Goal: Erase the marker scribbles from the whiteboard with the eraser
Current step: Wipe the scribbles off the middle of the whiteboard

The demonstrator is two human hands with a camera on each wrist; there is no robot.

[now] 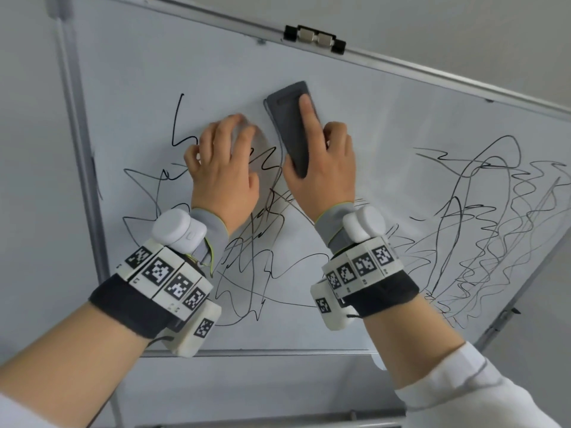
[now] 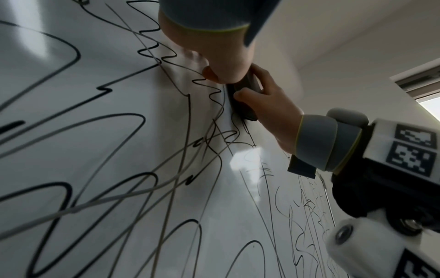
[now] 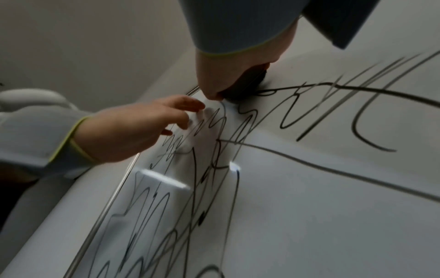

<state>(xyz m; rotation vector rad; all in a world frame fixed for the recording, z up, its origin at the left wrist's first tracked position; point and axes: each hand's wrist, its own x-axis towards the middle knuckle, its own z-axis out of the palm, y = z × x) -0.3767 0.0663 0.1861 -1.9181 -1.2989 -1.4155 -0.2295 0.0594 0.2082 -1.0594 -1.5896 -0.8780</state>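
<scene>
A white whiteboard (image 1: pixel 386 112) fills the head view, covered with black marker scribbles (image 1: pixel 482 230) across its lower half. A dark grey eraser (image 1: pixel 292 125) lies flat against the board above the scribbles. My right hand (image 1: pixel 321 162) grips it, index finger stretched along its back, thumb at its lower edge; the same eraser (image 2: pixel 243 101) shows in the left wrist view. My left hand (image 1: pixel 222 156) rests on the board just left of the eraser, fingers spread and bent, holding nothing. From the right wrist, the left hand (image 3: pixel 142 127) touches the scribbles (image 3: pixel 214 146).
The board's metal frame (image 1: pixel 80 149) runs down the left side and along the bottom edge (image 1: pixel 262 353). A black and silver clip (image 1: pixel 315 38) sits on the top rail. A plain wall lies behind the board.
</scene>
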